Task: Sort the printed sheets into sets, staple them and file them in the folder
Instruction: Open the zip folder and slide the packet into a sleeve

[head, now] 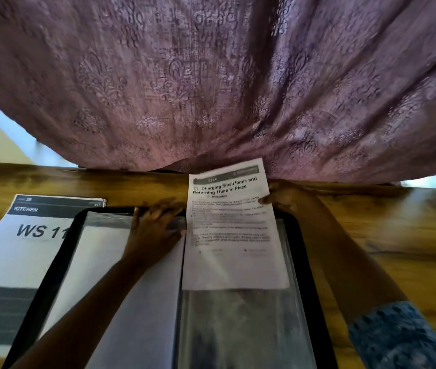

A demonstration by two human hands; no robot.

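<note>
Black folder (59,262) lying open, printed sheet (234,235) over its right sleeve, KITCHEN stack (12,249) under its left edge

head-worn wide-angle view, looking steeply down, close over wooden table (398,235), facing curtain (211,75)

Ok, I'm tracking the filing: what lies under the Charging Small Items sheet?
Clear plastic sleeves of the folder show past the near edge of the sheet, pinched by the right hand. What the sheet itself covers cannot be seen.
</note>
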